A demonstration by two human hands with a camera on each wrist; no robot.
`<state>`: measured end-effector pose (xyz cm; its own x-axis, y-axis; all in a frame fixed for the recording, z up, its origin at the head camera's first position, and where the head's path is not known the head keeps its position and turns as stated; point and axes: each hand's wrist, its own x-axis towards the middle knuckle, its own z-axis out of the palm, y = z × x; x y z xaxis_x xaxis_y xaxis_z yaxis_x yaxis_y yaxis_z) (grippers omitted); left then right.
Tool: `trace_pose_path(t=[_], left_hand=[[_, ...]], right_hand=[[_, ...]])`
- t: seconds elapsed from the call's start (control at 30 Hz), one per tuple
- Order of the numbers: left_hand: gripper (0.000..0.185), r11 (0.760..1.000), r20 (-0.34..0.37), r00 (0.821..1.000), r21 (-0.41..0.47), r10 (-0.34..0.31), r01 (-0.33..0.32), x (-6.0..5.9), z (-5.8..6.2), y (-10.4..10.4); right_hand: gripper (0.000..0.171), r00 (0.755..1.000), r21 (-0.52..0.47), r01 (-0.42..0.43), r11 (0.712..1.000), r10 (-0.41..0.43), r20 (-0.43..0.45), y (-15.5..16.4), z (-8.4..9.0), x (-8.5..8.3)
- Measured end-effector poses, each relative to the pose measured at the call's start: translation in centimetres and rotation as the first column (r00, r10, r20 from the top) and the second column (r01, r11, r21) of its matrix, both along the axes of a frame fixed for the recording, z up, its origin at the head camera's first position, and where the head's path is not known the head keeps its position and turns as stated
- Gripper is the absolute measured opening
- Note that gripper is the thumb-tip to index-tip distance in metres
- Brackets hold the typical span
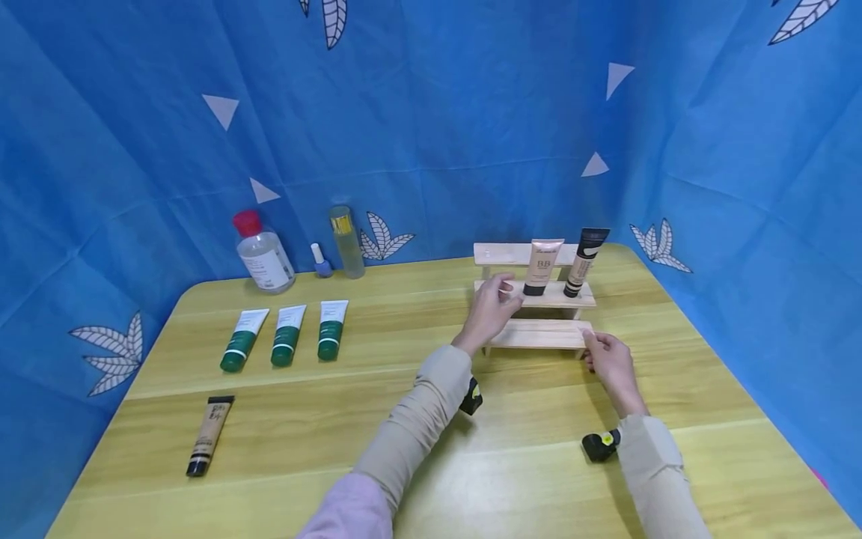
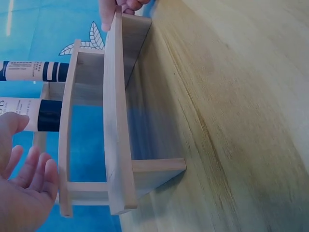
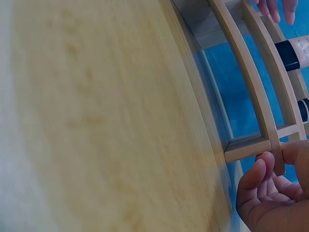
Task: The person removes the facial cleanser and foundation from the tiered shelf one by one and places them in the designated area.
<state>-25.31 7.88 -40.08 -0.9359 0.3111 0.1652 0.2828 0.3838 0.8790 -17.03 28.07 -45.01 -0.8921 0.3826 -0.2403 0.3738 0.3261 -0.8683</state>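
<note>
Both hands are on the stepped pale wooden rack (image 1: pixel 539 314) — left hand (image 1: pixel 490 311) relaxed-fingered at its middle shelf, right hand (image 1: pixel 608 361) pinching the lowest shelf's end

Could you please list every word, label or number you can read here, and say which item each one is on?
"BB": on the beige tube standing on the wooden rack.
Black-capped tube beside it: print too small to read.
Three green-and-white tubes: print too small to read.
Tan tube lying on the table: print blurred.
Red-capped bottle: label unreadable.
</note>
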Motion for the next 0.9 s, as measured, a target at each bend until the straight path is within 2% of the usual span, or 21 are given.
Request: trace_pose_path(t=[0.23, 0.53, 0.77, 0.9], left_hand=[[0.048, 0.997, -0.011, 1.0, -0.076, -0.013, 0.012, -0.5, 0.1, 0.6], [0.05, 0.997, 0.017, 1.0, -0.079, 0.0, 0.001, -1.3, -0.2, 2.5], [0.049, 0.986, -0.029, 0.999, -0.164, 0.03, -0.035, -1.5, 0.0, 3.2], [0.045, 0.984, -0.031, 0.999, -0.176, 0.03, -0.035, -1.6, 0.1, 3.3]], right_hand=[[0.063, 1.0, 0.004, -0.003, 1.0, 0.003, 0.0, 0.0, -0.1, -0.1], [0.062, 1.0, 0.013, -0.008, 1.0, 0.009, -0.012, 0.1, 0.1, 0.0], [0.062, 1.0, 0.01, -0.003, 1.0, 0.003, -0.01, 0.1, 0.0, 0.0], [0.063, 1.0, 0.0, -0.004, 1.0, 0.004, -0.012, 0.1, 0.0, 0.0]])
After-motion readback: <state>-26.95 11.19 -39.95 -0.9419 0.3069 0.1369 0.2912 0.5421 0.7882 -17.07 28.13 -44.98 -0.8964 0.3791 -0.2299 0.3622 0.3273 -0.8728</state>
